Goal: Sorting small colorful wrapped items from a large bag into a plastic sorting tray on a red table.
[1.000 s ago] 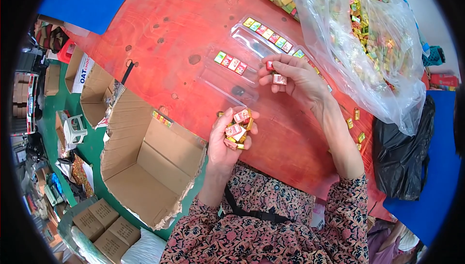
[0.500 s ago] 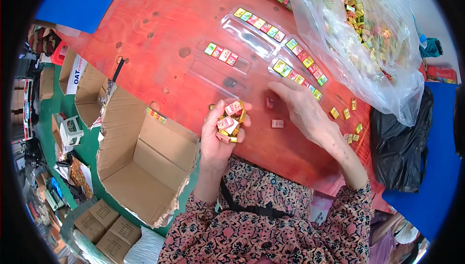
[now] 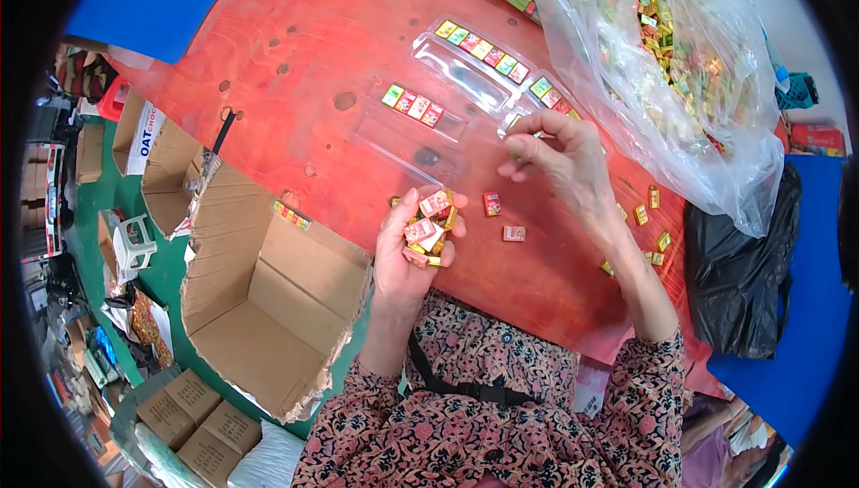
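Observation:
My left hand (image 3: 400,260), palm up with curled fingers, holds a pile of small wrapped boxes (image 3: 436,230) in pink, white and gold. My right hand (image 3: 577,175) is raised over the table, thumb and fingers pinched; a trace of green shows at the fingertips, too small to make out. Left of it lies a clear plastic tray (image 3: 407,157) with a short row of small boxes (image 3: 412,105). Behind that, another clear tray (image 3: 461,75) has a longer row along one side. A third filled tray (image 3: 548,94) is partly hidden by my right hand. Two loose boxes, a red one (image 3: 492,203) and a pink one (image 3: 514,234), lie between my hands.
Several loose yellow boxes (image 3: 641,215) lie right of my right forearm on the red table (image 3: 295,130). A large clear bag (image 3: 617,85) full of small boxes stands at the back right. A black plastic bag (image 3: 743,264) hangs at the right. An open cardboard box (image 3: 259,309) stands at the left.
My right hand has lifted and drawn its fingers into a pinch. The red box by its fingers now lies uncovered on the table. My left hand has hardly moved.

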The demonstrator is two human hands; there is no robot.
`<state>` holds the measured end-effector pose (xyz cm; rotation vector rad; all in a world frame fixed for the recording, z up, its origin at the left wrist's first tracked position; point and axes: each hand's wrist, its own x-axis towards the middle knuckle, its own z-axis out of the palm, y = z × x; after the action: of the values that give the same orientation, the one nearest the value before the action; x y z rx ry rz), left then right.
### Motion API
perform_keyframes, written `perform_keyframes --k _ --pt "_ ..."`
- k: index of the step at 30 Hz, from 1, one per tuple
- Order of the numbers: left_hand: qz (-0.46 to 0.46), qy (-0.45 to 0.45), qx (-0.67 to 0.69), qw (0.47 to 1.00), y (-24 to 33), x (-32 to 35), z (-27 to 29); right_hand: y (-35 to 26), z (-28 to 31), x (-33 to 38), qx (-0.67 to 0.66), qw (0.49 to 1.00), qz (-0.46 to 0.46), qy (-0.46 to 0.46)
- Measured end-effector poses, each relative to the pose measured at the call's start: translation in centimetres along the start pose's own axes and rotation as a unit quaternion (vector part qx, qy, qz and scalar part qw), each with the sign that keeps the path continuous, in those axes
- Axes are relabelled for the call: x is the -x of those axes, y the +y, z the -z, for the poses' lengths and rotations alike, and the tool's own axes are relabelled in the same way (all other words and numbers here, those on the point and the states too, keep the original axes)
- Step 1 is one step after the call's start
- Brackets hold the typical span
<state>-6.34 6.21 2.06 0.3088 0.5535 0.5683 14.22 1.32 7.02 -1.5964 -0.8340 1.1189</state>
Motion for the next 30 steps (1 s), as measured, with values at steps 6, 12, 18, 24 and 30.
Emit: perform_keyframes --k 6,12,18,24,30 --pt "0.000 0.000 -0.004 1.000 -0.2 -0.1 0.0 0.0 -0.2 -1.9 -0.213 0.974 -0.028 -0.076" --pt "0.018 -0.010 0.042 0.999 -0.3 -0.2 0.4 -0.1 1.2 0.1 -0.206 0.972 -0.025 -0.107" --pt "0.015 0.011 0.016 1.000 0.2 0.2 0.2 0.8 1.9 2.1 -0.258 0.963 -0.039 -0.063" --pt "-0.013 0.021 -0.005 1.000 -0.4 -0.2 -0.1 1.7 2.8 3.3 -0.237 0.969 -0.025 -0.059" --pt "-0.018 -0.006 0.006 1.000 -0.5 -0.1 -0.1 1.1 2.1 3.4 -0.251 0.967 -0.028 -0.029"
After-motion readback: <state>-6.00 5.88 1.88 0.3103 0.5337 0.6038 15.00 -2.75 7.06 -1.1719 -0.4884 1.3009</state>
